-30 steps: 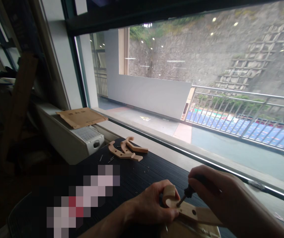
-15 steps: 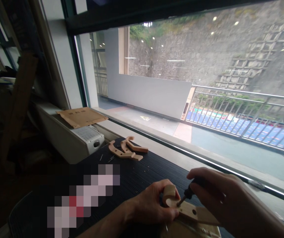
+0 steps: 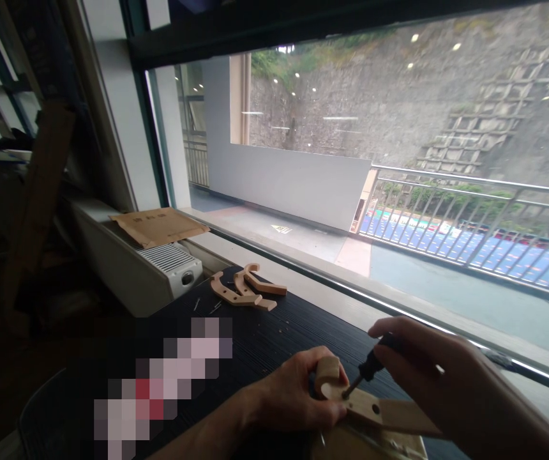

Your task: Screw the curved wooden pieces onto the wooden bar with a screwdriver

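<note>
Wooden hook piece [image 3: 361, 406] is gripped near its curved end by left hand [image 3: 300, 395], thumb pressed along the side. Screwdriver [image 3: 369, 368] is held by right hand [image 3: 435, 374], fingers closed around the dark handle, shaft slanted; its tip is set on the wood just beside the left thumb. Whether a screw head is engaged cannot be told, too small and dim. The piece is placed above a pale block [image 3: 375, 444], over dark table [image 3: 298, 332]. Farther off, similar wooden hooks [image 3: 236, 296] are heaped, loose screws [image 3: 196, 305] scattered near them. Brown envelope [image 3: 159, 225] is laid on white slatted unit [image 3: 179, 276].
</note>
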Demonstrator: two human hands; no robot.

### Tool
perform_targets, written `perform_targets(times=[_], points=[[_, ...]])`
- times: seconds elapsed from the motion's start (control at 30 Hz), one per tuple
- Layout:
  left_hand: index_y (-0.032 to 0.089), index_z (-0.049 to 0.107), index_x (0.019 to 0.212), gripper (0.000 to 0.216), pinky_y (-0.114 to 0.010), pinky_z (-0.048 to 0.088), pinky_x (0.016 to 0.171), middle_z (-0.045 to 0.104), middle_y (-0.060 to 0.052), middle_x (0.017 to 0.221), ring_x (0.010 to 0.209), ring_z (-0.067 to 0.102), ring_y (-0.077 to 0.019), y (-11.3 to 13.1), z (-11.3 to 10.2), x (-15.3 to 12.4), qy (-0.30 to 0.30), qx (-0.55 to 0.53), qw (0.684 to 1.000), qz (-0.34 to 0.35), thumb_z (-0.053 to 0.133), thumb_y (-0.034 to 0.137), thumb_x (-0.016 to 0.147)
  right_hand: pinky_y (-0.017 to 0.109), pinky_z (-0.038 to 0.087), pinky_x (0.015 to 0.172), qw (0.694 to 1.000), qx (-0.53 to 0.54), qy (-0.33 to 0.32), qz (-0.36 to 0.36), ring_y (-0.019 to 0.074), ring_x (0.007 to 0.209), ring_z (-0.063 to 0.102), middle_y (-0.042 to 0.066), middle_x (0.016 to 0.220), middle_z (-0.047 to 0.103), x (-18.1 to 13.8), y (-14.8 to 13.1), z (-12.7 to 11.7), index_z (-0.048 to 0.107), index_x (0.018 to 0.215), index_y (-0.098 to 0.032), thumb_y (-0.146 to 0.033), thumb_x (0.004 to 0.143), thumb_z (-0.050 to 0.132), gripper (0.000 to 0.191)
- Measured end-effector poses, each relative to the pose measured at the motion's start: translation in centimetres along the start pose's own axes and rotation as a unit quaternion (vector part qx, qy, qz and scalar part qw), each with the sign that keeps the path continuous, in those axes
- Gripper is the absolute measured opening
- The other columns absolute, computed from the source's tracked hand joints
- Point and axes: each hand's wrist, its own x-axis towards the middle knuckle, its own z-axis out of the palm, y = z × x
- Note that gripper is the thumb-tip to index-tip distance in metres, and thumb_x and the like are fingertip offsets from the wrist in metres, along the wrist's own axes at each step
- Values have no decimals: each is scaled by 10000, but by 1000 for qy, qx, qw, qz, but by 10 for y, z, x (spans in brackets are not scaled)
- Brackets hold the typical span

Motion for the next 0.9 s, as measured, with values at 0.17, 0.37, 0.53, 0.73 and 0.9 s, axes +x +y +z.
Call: perform_targets(times=[0.17, 0.37, 0.53, 0.73, 0.9], points=[[156, 568, 925, 276, -180, 331, 535, 463, 47, 697, 600, 388, -69, 2, 0, 0, 5, 9, 1000, 3, 651, 188, 663, 243, 450, 571, 1000, 6, -23, -6, 148, 630, 569, -11, 731, 647, -2, 1, -1, 602, 852, -263, -444, 904, 417, 264], [165, 568, 906, 260, -177, 336, 538, 471, 47, 705, 605, 391, -71, 0, 0, 1, 8, 14, 1000, 8, 655, 198, 664, 259, 474, 596, 1000, 14, -6, 10, 164, 624, 605, 0, 700, 667, 6, 2, -1, 605, 826, -242, -441, 895, 426, 276], [166, 563, 915, 271, -184, 355, 560, 486, 40, 729, 624, 406, -77, 0, 0, 0, 5, 11, 1000, 5, 656, 199, 663, 239, 453, 535, 1000, 6, 17, 11, 150, 591, 596, -15, 720, 670, 3, 3, 1, 610, 1043, -281, -443, 873, 475, 270], [164, 561, 917, 270, -182, 345, 540, 463, 50, 696, 600, 395, -72, 3, -1, -1, 1, 11, 1000, 3, 645, 191, 663, 243, 451, 574, 1000, 11, -26, 1, 148, 632, 577, -14, 742, 654, 1, 1, 0, 609, 890, -271, -452, 898, 426, 258], [160, 563, 914, 264, -183, 346, 546, 473, 45, 711, 612, 402, -74, 4, 0, -1, 6, 15, 1000, 3, 644, 200, 666, 253, 459, 580, 999, 22, -25, 16, 157, 617, 584, -9, 686, 647, 5, 0, 0, 596, 847, -249, -466, 892, 429, 278]])
